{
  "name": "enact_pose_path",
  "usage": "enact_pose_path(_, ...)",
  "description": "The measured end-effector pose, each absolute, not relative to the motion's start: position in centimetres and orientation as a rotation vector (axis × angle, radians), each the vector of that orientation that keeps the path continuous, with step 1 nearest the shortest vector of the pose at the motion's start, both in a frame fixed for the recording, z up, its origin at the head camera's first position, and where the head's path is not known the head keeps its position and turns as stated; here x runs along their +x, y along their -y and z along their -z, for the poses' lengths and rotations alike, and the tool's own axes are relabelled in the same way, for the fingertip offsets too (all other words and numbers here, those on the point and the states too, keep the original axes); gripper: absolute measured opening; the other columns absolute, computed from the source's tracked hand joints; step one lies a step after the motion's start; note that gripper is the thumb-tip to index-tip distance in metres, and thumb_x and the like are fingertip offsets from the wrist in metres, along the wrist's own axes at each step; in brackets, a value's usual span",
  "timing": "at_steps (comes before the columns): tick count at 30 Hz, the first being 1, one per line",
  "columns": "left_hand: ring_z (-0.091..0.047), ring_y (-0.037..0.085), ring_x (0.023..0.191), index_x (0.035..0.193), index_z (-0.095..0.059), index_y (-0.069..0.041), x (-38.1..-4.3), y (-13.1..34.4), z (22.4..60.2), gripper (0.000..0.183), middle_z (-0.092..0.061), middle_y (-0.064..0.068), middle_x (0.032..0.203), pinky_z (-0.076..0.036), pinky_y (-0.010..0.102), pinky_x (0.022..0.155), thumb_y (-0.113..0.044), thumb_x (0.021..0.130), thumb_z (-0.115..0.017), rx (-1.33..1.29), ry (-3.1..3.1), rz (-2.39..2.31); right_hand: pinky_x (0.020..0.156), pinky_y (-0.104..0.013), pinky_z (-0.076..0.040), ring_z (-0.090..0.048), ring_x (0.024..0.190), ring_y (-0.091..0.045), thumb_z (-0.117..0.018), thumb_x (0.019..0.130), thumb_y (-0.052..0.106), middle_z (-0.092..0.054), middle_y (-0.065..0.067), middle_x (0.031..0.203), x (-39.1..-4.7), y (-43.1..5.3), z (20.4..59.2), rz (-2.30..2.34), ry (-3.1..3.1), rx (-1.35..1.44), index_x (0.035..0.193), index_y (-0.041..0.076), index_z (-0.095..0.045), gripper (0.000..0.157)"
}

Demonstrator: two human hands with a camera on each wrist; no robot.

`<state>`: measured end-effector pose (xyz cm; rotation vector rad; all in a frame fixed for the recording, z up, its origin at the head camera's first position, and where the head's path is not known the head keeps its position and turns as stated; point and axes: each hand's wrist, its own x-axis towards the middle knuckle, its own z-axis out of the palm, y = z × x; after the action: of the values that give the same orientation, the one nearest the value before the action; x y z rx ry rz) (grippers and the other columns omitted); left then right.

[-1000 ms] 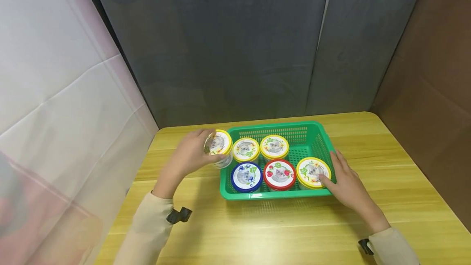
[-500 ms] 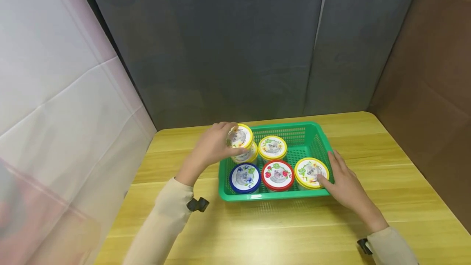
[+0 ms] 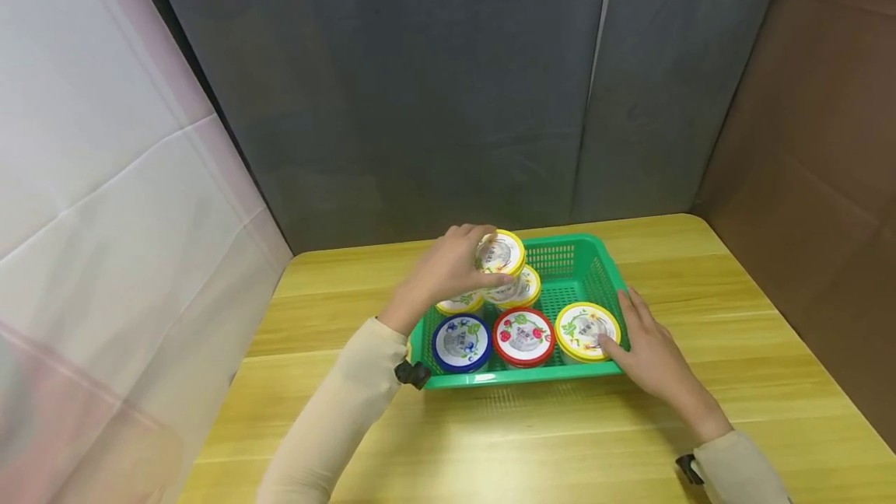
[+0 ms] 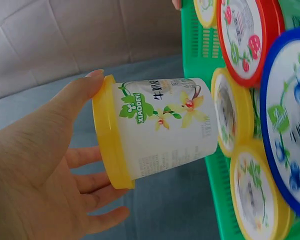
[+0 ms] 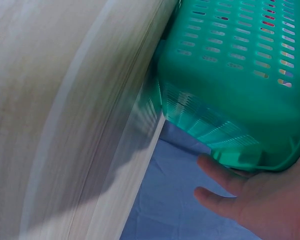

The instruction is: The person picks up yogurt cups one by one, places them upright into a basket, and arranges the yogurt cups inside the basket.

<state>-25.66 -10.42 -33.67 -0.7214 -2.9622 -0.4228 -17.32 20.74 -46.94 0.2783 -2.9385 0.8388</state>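
My left hand (image 3: 448,267) pinches the yellow lid rim of a white yogurt tub (image 4: 160,125) between thumb and fingers. That tub is over the back of a green basket (image 3: 448,383), partly covering another yellow-lidded tub (image 3: 530,286). Inside the basket stand more tubs: one blue-lidded (image 3: 462,343), one red-lidded (image 3: 523,337), one yellow-lidded (image 3: 586,330) at the front right, and one yellow-lidded (image 3: 460,302) partly hidden by my left hand. At the basket's right side, my right hand (image 3: 654,356) grips the rim, thumb over the edge beside the front right tub, fingers along the outside.
The basket stands on a wooden table (image 3: 532,442). A dark grey partition (image 3: 392,99) rises behind it, with a pale sheet (image 3: 119,177) on the left and a brown one (image 3: 805,131) on the right. The basket's back right part shows its bare mesh floor.
My left hand has carried the yogurt tub rightward, from the basket's left edge to above the back middle tub. My right hand has stayed at the basket's right rim.
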Motion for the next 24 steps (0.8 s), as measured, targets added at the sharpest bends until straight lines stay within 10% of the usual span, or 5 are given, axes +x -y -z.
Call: enact_pose_path(24,-0.05,0.025,0.128,0.146,-0.046,-0.016,-28.3,2.5,35.2,0.086,-0.054,0.004,0.144,-0.049,0.042,0.105,-0.063,0.078,-0.073,-0.88,2.959,0.497,0.106,-0.076,-0.029,-0.033,0.139,-0.058,-0.049,0.099,0.053,-0.01,-0.025,0.165,-17.4,-20.8,47.3,-0.848,2.951,0.262,0.159,0.001,-0.009,0.089)
